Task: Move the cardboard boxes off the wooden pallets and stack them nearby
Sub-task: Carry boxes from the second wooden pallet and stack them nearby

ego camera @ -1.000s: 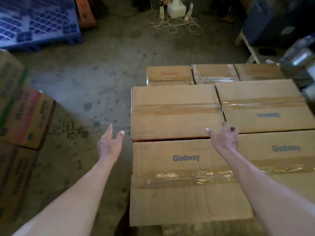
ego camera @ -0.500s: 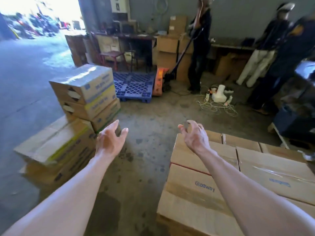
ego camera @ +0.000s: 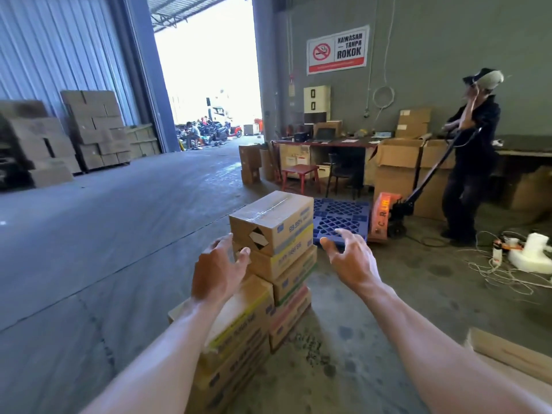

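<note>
A stack of printed cardboard boxes point(ego camera: 280, 234) stands on the concrete floor straight ahead, with a lower pile point(ego camera: 239, 333) in front of it. My left hand point(ego camera: 219, 271) is raised before the stack's left side, fingers spread and holding nothing. My right hand point(ego camera: 351, 261) hovers to the right of the stack, fingers spread and empty too. Only a corner of one plain brown box point(ego camera: 507, 352) shows at the lower right edge; the wooden pallet is out of view.
A blue plastic pallet point(ego camera: 340, 218) lies behind the stack beside an orange pallet jack point(ego camera: 385, 216), whose handle a person point(ego camera: 469, 162) holds. Cables and white foam point(ego camera: 531, 255) lie on the floor at right. Box stacks point(ego camera: 95, 130) line the left wall.
My view has swung up and left from the brown boxes to the stack on the floor. Both empty hands have come up in front of that stack.
</note>
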Tool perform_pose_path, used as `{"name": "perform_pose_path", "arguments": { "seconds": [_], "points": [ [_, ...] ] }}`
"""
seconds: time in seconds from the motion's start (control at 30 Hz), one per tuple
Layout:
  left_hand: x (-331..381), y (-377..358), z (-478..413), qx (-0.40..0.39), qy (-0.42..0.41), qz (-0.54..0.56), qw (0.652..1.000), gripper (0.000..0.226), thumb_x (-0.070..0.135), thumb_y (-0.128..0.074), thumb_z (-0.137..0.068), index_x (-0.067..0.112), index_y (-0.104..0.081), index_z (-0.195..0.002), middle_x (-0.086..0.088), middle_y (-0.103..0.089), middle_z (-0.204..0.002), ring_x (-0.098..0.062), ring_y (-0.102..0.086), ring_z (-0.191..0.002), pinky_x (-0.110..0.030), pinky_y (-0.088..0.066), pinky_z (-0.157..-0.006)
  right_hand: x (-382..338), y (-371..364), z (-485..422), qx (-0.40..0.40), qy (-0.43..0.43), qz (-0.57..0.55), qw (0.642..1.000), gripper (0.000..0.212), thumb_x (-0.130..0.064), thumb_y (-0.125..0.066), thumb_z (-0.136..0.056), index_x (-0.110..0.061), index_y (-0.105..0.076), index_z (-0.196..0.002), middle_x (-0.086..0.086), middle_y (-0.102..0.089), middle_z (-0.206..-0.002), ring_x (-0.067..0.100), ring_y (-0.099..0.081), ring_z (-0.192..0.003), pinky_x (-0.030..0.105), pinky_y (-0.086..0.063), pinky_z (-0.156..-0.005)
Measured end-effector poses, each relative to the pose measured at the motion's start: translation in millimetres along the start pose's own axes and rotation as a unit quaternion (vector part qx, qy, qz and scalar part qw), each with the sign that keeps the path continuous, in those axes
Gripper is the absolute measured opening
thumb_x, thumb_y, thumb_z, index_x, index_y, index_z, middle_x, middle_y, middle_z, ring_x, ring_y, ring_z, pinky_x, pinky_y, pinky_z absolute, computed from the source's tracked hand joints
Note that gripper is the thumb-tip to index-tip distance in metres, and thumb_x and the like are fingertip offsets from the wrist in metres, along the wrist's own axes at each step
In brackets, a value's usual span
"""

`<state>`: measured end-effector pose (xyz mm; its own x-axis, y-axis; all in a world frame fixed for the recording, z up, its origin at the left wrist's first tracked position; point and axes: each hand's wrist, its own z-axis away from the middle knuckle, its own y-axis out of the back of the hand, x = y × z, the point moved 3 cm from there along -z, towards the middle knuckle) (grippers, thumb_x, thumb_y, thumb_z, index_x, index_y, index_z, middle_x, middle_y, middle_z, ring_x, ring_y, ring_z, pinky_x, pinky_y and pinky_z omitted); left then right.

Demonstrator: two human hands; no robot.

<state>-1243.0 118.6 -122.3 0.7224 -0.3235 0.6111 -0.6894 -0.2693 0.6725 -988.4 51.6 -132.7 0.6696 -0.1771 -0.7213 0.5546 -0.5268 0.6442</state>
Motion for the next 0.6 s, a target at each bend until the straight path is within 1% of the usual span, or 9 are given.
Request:
{"name": "perform_pose_path", "arguments": {
  "seconds": [0.1,0.27,0.43,0.53,0.6],
  "points": [
    [-16.8,-20.6,-22.8,-0.011,0.01,0.004,1.0,0.053,0.039,-0.063,-0.096,0.015,-0.056,-0.143,-0.009,-0.058,-0.143,-0.033,-0.055,-0.127,-0.037,-0.043,-0.102,-1.6,-26.0,-22.1,-0.025,0.001,0.024,0.999,0.053,-0.047,-0.054,-0.101,-0.015,-0.051,-0.143,0.013,-0.053,-0.143,0.028,-0.049,-0.132,0.038,-0.038,-0.106],
    [-26.1,-80.4,-65.5,-0.018,0.026,0.035,0.999,0.055,0.036,-0.066,-0.095,0.012,-0.055,-0.143,-0.008,-0.057,-0.145,-0.029,-0.055,-0.13,-0.035,-0.044,-0.104,18.2,-50.4,-92.5,-0.034,0.004,0.035,0.999,0.053,-0.046,-0.054,-0.101,-0.014,-0.051,-0.143,0.011,-0.054,-0.144,0.026,-0.048,-0.134,0.037,-0.038,-0.106],
    [-23.8,-164.1,-131.8,-0.011,0.051,0.03,0.998,0.058,0.036,-0.068,-0.093,0.01,-0.055,-0.143,-0.01,-0.057,-0.144,-0.03,-0.055,-0.13,-0.037,-0.047,-0.102,64.6,-74.3,-198.8,-0.053,0.006,0.042,0.998,0.063,-0.052,-0.053,-0.099,-0.016,-0.045,-0.15,0.008,-0.046,-0.154,0.023,-0.042,-0.142,0.038,-0.033,-0.114],
    [-13.1,-222.1,-182.7,0.0,0.076,0.034,0.996,0.06,0.039,-0.068,-0.092,0.012,-0.054,-0.144,-0.01,-0.058,-0.143,-0.033,-0.059,-0.125,-0.043,-0.049,-0.101,90.6,-82.8,-273.2,-0.066,0.021,0.033,0.997,0.064,-0.052,-0.053,-0.099,-0.017,-0.043,-0.151,0.007,-0.045,-0.155,0.022,-0.041,-0.143,0.037,-0.033,-0.115],
    [-2.0,-258.5,-218.0,0.005,0.094,0.029,0.995,0.06,0.039,-0.068,-0.092,0.012,-0.053,-0.144,-0.01,-0.058,-0.143,-0.032,-0.059,-0.124,-0.043,-0.048,-0.102,105.0,-85.5,-324.9,-0.082,0.03,0.039,0.995,0.063,-0.052,-0.053,-0.099,-0.018,-0.043,-0.151,0.006,-0.045,-0.155,0.022,-0.042,-0.142,0.037,-0.033,-0.115]
  ]
}}
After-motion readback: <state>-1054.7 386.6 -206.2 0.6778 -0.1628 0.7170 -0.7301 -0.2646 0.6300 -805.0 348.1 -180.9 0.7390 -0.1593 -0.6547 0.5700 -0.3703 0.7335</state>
